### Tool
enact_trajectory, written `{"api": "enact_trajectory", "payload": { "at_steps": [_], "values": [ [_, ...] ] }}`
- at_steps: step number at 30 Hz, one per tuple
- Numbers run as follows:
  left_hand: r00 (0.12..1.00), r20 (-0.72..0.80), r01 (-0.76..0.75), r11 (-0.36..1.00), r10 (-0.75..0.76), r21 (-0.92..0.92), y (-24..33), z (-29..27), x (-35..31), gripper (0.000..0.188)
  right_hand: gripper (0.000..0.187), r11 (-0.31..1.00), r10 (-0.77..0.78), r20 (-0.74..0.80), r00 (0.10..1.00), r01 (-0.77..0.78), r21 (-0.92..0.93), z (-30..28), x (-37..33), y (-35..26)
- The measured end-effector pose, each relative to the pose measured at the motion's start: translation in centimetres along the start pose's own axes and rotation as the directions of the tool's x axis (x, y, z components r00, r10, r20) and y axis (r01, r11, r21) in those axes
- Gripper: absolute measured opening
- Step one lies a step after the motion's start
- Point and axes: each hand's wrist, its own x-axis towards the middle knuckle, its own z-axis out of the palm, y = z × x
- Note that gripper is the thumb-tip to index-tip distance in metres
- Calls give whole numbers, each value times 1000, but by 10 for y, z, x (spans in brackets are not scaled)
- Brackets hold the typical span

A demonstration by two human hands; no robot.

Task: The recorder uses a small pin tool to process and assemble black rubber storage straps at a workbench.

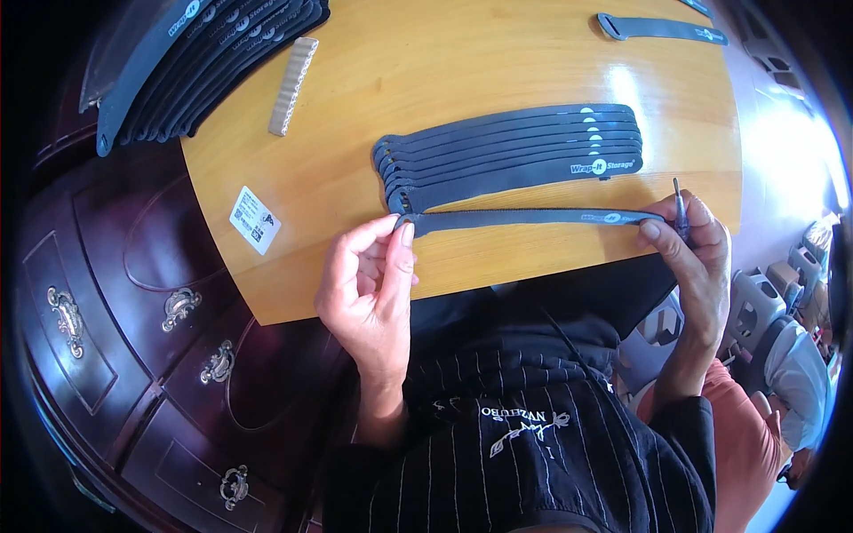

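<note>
Pinching a slim, white-printed grey strap (524, 218): left hand (366, 289); right hand (705, 256), also holding a thin tool (681, 216).

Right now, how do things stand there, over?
Left hand pinches grey strap at one end. Right hand: other end, plus slim tool. Fanned straps lie just beyond.

Straps (511, 164): white-lettered | black garment (520, 471): white-lettered | white sticker (255, 219): black-printed

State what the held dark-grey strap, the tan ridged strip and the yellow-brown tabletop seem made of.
Held dark-grey strap: likely fabric, possibly soft plastic; matte, textured edge. Tan ridged strip: probably corrugated cardboard; matte, fluting visible. Yellow-brown tabletop: wood or veneer, glossy; faint grain and a bright reflection show.
</note>
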Motion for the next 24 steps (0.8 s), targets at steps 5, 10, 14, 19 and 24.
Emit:
{"api": "enact_trajectory", "payload": {
  "at_steps": [5, 10, 14, 19, 24],
  "values": [
    [999, -33, -37, 996, 40, 86, -3, 0, 5, 15, 19, 986, -9, -42, 999, 2, -165, -7, 8, 8],
    [999, -31, -28, 998, 30, 49, -3, 3, 8, 15, 21, 988, -57, -47, 997, 49, -145, -3, 11, 4],
    [999, -38, -21, 998, 23, 60, -3, 3, 8, 15, 21, 996, -45, -46, 998, 41, -75, -2, 12, 3],
    [999, -33, -39, 997, 41, 60, -6, 4, 9, 16, 17, 993, -46, -74, 996, 38, -112, -3, 13, 7],
    [999, -43, -30, 998, 33, 58, -4, 5, 10, 16, 16, 993, -59, -96, 994, 49, -105, -1, 14, 8]
  ]
}}
